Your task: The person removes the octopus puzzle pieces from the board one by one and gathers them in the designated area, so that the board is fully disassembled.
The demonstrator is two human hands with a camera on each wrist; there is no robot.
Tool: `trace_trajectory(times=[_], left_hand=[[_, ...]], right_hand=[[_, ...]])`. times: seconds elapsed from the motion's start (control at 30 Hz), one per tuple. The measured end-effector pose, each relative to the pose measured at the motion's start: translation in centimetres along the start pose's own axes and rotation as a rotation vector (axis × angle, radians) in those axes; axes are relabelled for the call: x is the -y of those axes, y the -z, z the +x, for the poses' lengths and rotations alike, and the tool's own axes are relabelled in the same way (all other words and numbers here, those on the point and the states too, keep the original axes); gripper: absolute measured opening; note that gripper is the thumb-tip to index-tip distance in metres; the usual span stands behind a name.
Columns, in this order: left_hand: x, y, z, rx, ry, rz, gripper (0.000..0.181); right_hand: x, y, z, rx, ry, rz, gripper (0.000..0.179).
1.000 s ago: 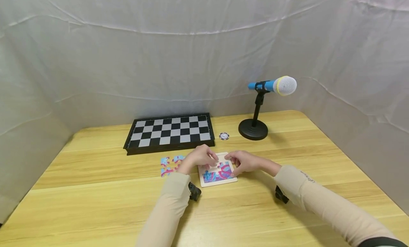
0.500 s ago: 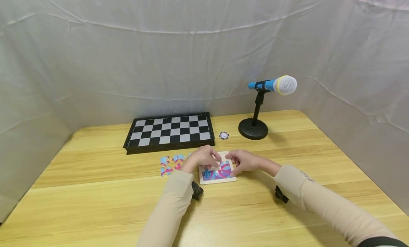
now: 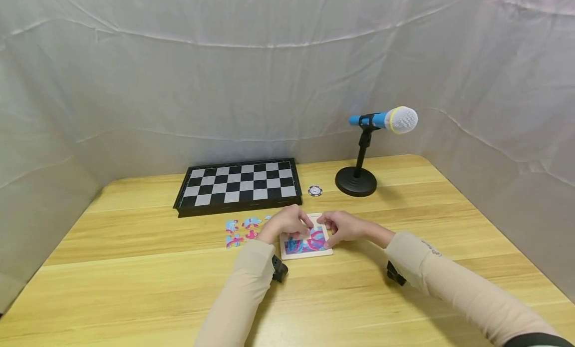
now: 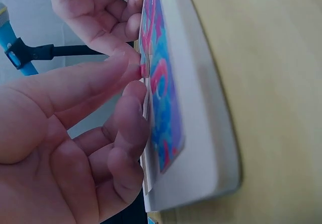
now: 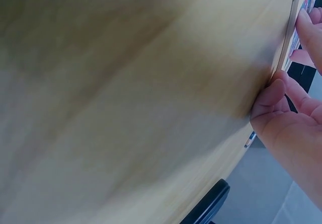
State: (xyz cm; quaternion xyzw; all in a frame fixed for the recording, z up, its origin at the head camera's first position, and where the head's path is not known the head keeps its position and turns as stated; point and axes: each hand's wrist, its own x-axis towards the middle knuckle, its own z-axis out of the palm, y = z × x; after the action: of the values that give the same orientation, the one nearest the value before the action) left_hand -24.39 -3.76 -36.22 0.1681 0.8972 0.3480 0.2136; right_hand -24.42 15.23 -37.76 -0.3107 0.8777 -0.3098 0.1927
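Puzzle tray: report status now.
Left hand over puzzle tray, hiding part. Right hand holding its right edge. Tray partly filled. Loose pieces to its left.

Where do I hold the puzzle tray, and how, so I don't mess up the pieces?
Probably by the right edge of the tray, pinching it from the right, where the right hand is. The tray lies flat, with a bare border around the pieces, and the left hand covers its left part.
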Motion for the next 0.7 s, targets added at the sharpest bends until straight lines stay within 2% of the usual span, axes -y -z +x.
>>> trace_trajectory(times=[0.23, 0.43, 0.7], left_hand=[[-0.32, -0.12, 0.04, -0.027, 0.018, -0.002, 0.009], [-0.25, -0.24, 0.22, -0.066, 0.007, 0.019, 0.005], [-0.49, -0.13, 0.20, -0.088, 0.007, -0.017, 0.004]], right_hand=[[0.02, -0.02, 0.09, 0.001, -0.018, -0.015, 0.056], [0.08, -0.01, 0.17, 0.006, -0.021, -0.030, 0.056], [0.16, 0.08, 0.11, 0.011, -0.022, -0.024, 0.056]])
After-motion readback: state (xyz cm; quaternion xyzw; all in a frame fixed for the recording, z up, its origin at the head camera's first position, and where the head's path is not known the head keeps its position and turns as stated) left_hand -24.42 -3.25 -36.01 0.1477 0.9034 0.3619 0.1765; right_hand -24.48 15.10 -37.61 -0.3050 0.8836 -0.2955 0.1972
